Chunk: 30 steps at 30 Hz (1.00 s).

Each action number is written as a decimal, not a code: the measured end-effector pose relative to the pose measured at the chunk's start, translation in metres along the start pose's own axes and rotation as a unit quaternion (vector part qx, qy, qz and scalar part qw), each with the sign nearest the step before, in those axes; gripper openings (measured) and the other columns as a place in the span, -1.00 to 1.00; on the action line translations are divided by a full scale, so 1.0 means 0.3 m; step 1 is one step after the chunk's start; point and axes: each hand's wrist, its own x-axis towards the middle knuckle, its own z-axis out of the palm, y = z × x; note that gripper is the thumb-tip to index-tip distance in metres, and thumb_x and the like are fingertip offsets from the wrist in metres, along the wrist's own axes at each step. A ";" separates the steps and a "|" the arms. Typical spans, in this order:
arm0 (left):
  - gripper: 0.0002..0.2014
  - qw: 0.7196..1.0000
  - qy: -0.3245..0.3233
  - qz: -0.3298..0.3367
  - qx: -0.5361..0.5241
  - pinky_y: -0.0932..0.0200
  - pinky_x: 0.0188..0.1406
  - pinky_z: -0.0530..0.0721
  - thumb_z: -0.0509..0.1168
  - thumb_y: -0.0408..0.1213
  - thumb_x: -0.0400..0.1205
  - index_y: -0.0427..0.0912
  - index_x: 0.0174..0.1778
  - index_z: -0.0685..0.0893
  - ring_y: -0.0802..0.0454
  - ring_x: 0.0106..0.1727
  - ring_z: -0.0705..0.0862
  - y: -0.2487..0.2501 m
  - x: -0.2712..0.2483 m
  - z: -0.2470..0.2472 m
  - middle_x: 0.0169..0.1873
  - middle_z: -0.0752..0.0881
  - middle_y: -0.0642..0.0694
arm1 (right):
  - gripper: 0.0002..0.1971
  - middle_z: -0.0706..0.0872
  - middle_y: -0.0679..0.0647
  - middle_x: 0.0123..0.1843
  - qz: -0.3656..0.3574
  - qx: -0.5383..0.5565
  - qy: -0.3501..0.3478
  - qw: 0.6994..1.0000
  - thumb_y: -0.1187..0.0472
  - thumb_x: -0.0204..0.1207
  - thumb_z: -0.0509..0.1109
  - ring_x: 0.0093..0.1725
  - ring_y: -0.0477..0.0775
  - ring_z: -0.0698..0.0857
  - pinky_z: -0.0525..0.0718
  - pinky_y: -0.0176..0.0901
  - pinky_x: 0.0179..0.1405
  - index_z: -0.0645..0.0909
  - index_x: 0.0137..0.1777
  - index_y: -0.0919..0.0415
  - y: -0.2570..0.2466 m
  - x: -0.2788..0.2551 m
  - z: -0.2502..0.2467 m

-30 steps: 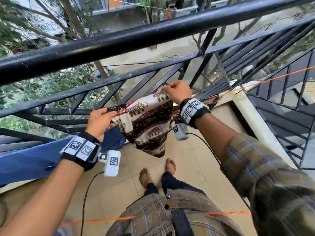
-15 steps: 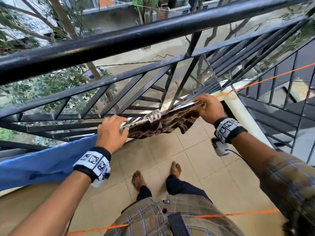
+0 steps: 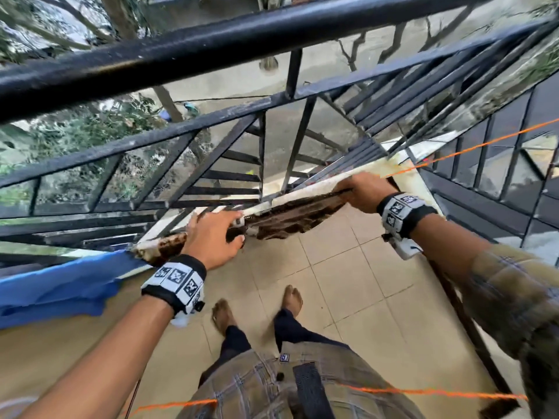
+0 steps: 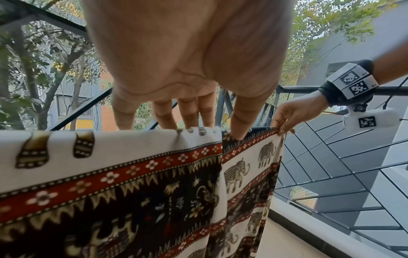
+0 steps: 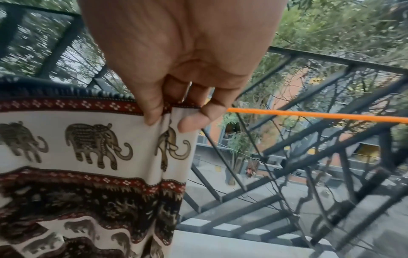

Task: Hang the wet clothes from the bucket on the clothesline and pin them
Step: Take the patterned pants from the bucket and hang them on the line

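Note:
An elephant-print cloth (image 3: pixel 290 219) in white, red and dark brown hangs folded over the orange clothesline (image 3: pixel 484 143). My left hand (image 3: pixel 217 225) lies over the cloth's top fold near its middle. In the left wrist view the left hand (image 4: pixel 205 129) has its fingers behind the cloth (image 4: pixel 132 174) and its thumb on the front. My right hand (image 3: pixel 348 189) pinches the cloth's right end at the line. In the right wrist view the right hand (image 5: pixel 167 118) pinches the cloth (image 5: pixel 88 148) beside the bare clothesline (image 5: pixel 309 116). No bucket or pins are in view.
A blue cloth (image 3: pixel 60 285) hangs on the same line to the left. The black metal railing (image 3: pixel 242 34) runs close in front and wraps round the right side. A second orange line (image 3: pixel 423 391) crosses at my waist. My bare feet stand on beige floor tiles (image 3: pixel 363 282).
My hands have moved apart, the right one travelling to the right along the line. The cloth, bunched between them a second ago, is now spread out over the line.

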 end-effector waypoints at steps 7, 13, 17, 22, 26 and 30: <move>-0.38 0.999 0.010 0.046 -0.019 -0.14 0.42 0.50 0.37 -0.01 0.57 0.04 0.56 0.39 -0.15 0.38 0.56 0.027 0.012 -0.007 0.41 0.61 -0.06 | -0.69 0.79 0.20 0.06 0.074 -0.042 0.040 0.996 0.21 0.46 0.36 0.08 0.33 0.73 0.68 0.02 -0.01 0.76 0.11 -0.14 0.149 0.019 -0.064; -0.57 0.999 0.050 -0.011 0.015 -0.16 0.30 0.55 0.44 -0.16 0.55 -0.06 0.35 0.63 -0.24 0.29 0.61 -0.140 -0.062 -0.092 0.26 0.69 -0.14 | -0.51 0.74 0.14 0.22 0.016 -0.076 0.070 0.995 0.19 0.37 0.44 0.21 0.28 0.70 0.69 0.13 0.10 0.64 0.32 -0.13 -0.027 0.035 -0.120; -0.60 0.993 0.051 -0.092 0.055 -0.20 0.16 0.62 0.48 -0.18 0.52 -0.01 0.30 0.69 -0.29 0.21 0.64 -0.260 -0.119 -0.136 0.19 0.73 -0.14 | -0.61 0.72 -0.02 0.24 -0.145 0.016 0.047 0.988 0.02 0.46 0.48 0.26 0.11 0.65 0.67 0.08 0.18 0.61 0.30 -0.16 -0.325 0.059 -0.060; -0.67 0.991 0.069 -0.111 0.011 -0.24 0.17 0.66 0.46 -0.27 0.54 0.12 0.20 0.75 -0.22 0.17 0.73 -0.383 -0.159 -0.150 0.12 0.81 -0.05 | -0.68 0.73 -0.02 0.22 -0.166 0.058 0.049 0.983 -0.05 0.55 0.41 0.23 0.10 0.65 0.59 -0.10 0.03 0.67 0.29 -0.09 -0.522 0.122 0.041; -0.71 0.992 0.080 -0.079 -0.055 -0.08 0.08 0.72 0.42 -0.31 0.60 0.11 0.17 0.81 -0.16 0.06 0.79 -0.443 -0.172 -0.165 0.05 0.85 -0.05 | -0.79 0.82 -0.04 0.05 -0.154 0.073 0.060 0.983 -0.04 0.54 0.44 0.06 0.09 0.75 0.48 -0.23 -0.13 0.77 0.12 -0.10 -0.467 0.150 0.063; -0.75 0.984 0.102 -0.088 -0.116 0.17 -0.26 0.54 0.38 -0.38 0.63 0.01 0.13 0.83 -0.19 -0.17 0.76 -0.450 -0.190 -0.191 -0.06 0.86 -0.16 | -0.82 0.86 -0.01 0.01 -0.132 0.149 0.067 0.978 0.07 0.51 0.49 0.00 0.03 0.79 0.57 -0.28 -0.07 0.81 0.09 -0.05 -0.394 0.143 0.026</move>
